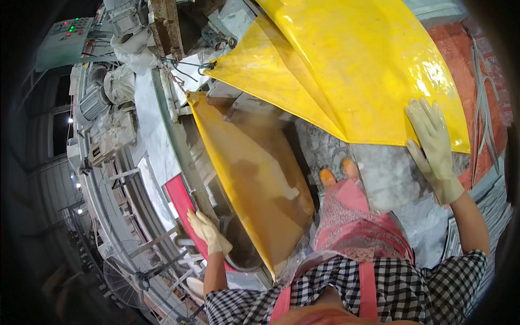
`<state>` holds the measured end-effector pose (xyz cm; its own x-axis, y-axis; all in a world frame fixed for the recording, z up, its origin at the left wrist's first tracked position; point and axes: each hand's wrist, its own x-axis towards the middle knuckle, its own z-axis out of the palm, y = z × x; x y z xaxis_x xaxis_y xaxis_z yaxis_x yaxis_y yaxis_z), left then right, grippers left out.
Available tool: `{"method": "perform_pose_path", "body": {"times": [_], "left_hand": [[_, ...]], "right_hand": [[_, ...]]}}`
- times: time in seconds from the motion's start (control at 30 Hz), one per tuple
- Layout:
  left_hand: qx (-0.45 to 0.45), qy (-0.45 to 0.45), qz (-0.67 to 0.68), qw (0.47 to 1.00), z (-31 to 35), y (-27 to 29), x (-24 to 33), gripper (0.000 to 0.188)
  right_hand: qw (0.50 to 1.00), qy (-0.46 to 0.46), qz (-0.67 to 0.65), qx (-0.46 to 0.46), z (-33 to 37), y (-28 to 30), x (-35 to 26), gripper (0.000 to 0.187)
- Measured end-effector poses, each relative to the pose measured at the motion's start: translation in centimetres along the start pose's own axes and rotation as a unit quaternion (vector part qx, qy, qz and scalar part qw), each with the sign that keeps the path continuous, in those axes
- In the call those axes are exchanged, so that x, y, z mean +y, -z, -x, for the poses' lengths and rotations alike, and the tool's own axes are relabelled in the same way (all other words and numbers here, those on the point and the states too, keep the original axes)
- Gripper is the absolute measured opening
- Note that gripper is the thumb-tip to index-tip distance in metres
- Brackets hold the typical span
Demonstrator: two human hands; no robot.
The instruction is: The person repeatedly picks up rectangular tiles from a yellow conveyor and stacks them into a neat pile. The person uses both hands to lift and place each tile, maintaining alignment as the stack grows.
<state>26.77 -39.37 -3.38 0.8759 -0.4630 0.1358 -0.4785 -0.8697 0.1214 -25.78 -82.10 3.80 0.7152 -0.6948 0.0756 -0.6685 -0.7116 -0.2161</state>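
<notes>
My right hand, in a cream rubber glove, lies with its fingers stretched over the lower edge of a shiny yellow sheet. Under that edge shows a wet grey surface. My left hand, gloved the same way, rests on the red strip along the machine's edge, its fingers extended. Between my hands hangs a second yellow sheet, wet and stained brown on its face. A dark cord ties a corner of the upper sheet to the machine.
A motor and a control box with lit lamps stand at the far left. Lower down is a fan. At the right are an orange-red sheet, pale straps and stacked slabs. My orange shoes show below.
</notes>
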Motion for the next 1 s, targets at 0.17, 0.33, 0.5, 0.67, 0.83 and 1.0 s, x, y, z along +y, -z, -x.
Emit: {"method": "perform_pose_path", "body": {"times": [0.17, 0.33, 0.5, 0.67, 0.83, 1.0], "left_hand": [[0.0, 0.005, 0.093, 0.996, 0.6, 0.8, 1.1, 0.05], [-0.016, 0.051, 0.124, 0.991, 1.1, 1.6, 2.3, 0.052], [-0.028, 0.02, 0.076, 0.996, 0.8, 1.7, 2.6, 0.054], [-0.034, 0.002, 0.03, 0.999, 0.7, 1.4, 1.9, 0.055], [-0.022, -0.004, 0.024, 0.999, 0.6, 0.6, 1.1, 0.055], [-0.023, 0.011, -0.003, 1.0, 0.1, 0.0, 0.7, 0.055]], "right_hand": [[0.999, 0.007, 0.034, -0.022, 0.1, 0.4, -0.3, 0.058], [0.997, 0.001, 0.058, -0.043, 0.0, 0.6, -0.6, 0.057], [0.997, 0.01, 0.066, -0.043, -0.2, 0.4, -0.6, 0.058], [0.996, 0.004, 0.067, -0.051, -0.1, 0.8, -0.7, 0.058], [0.998, 0.005, 0.038, -0.051, -0.1, 1.0, -0.5, 0.058], [0.999, 0.004, 0.01, -0.041, 0.0, 1.1, -0.3, 0.058]]}}
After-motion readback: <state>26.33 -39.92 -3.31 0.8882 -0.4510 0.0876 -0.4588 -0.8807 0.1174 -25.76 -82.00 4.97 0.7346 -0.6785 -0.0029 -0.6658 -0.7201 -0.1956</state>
